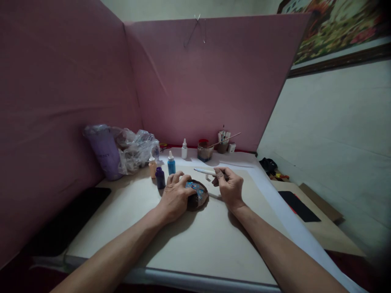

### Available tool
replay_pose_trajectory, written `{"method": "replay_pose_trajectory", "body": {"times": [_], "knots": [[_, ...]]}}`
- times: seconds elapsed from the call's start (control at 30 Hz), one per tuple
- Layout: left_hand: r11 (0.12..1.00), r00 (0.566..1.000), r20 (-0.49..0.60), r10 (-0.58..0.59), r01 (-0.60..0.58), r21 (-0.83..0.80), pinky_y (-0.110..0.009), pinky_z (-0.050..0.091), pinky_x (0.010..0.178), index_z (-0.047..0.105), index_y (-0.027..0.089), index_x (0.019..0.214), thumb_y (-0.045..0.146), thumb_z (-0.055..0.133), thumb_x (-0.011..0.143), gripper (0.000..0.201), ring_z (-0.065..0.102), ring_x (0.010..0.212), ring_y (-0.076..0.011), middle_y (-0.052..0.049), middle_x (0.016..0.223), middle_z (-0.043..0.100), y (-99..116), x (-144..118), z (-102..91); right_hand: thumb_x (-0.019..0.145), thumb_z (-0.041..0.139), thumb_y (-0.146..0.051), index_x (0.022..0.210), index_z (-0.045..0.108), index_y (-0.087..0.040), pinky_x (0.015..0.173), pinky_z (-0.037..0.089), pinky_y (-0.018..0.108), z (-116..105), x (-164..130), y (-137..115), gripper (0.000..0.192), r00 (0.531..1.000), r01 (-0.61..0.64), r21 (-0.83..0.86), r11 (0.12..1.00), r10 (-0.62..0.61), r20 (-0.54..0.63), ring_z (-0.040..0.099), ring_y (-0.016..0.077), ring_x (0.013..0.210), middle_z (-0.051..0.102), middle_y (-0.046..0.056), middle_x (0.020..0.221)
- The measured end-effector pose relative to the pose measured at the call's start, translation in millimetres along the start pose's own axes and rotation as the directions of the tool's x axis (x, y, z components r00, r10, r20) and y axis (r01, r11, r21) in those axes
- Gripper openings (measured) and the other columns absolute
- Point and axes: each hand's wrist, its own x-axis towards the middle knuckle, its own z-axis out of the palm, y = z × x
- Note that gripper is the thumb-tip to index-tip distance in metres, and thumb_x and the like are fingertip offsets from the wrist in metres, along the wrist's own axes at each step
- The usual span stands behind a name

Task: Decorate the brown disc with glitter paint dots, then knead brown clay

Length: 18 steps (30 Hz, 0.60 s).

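Note:
My left hand point(176, 194) is closed on the near left side of a brown, rounded piece with a blue painted patch point(200, 194), which rests on the table. Small coloured spots show in the blue, but its underside is hidden. A white marker pen point(209, 172) is pinched in my right hand point(229, 185), its tip pointing left, above and apart from the painted piece. Beneath the pen is a small white piece point(207, 177), perhaps a cap. Just beyond my left hand stand a dark purple paint bottle point(160, 179), a blue bottle point(171, 165) and a peach bottle point(152, 167).
Along the back are a white bottle point(184, 149), a jar of murky water point(204, 151) with a brush across it, and a holder of pens point(223, 142). A purple tumbler point(106, 156) and crumpled plastic bag point(137, 148) stand left. Pink panels enclose the table point(195, 248).

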Motion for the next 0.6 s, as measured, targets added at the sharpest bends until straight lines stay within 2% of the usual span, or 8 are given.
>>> {"method": "replay_pose_trajectory", "body": {"times": [0.17, 0.47, 0.6], "knots": [[0.998, 0.997, -0.045, -0.060, 0.060, 0.000, -0.047, 0.033, 0.097, 0.074, 0.031, 0.093, 0.013, 0.053, 0.083, 0.030, 0.037, 0.116, -0.0282, -0.006, 0.114, 0.056, -1.3, -0.2, -1.0, 0.088, 0.054, -0.041, 0.082, 0.066, -0.016, 0.050, 0.045, 0.023, -0.8, 0.1, -1.5, 0.029, 1.000, -0.006, 0.001, 1.000, 0.006, 0.006, 0.057, 0.0135, 0.048, 0.061, 0.000, 0.053], [1.000, 1.000, 0.019, 0.020, -0.020, -0.014, -0.048, 0.033, 0.094, 0.075, 0.036, 0.089, 0.017, 0.056, 0.083, 0.027, 0.039, 0.113, -0.0282, -0.004, 0.116, 0.056, 0.1, -1.2, 0.4, 0.089, 0.053, -0.042, 0.083, 0.066, -0.016, 0.051, 0.045, 0.024, -0.6, -0.1, -1.4, 0.029, 1.000, 0.005, -0.010, 1.000, -0.005, 0.005, 0.058, 0.0137, 0.049, 0.062, 0.000, 0.054], [1.000, 0.999, -0.034, -0.003, 0.003, -0.015, -0.047, 0.033, 0.095, 0.074, 0.035, 0.091, 0.015, 0.054, 0.084, 0.029, 0.038, 0.114, -0.0274, -0.005, 0.114, 0.056, 0.0, -1.0, -3.1, 0.088, 0.054, -0.041, 0.083, 0.066, -0.016, 0.051, 0.046, 0.024, -0.9, -0.1, -1.0, 0.029, 1.000, 0.009, -0.008, 1.000, -0.009, -0.001, 0.058, 0.0138, 0.049, 0.062, 0.000, 0.054]]}}
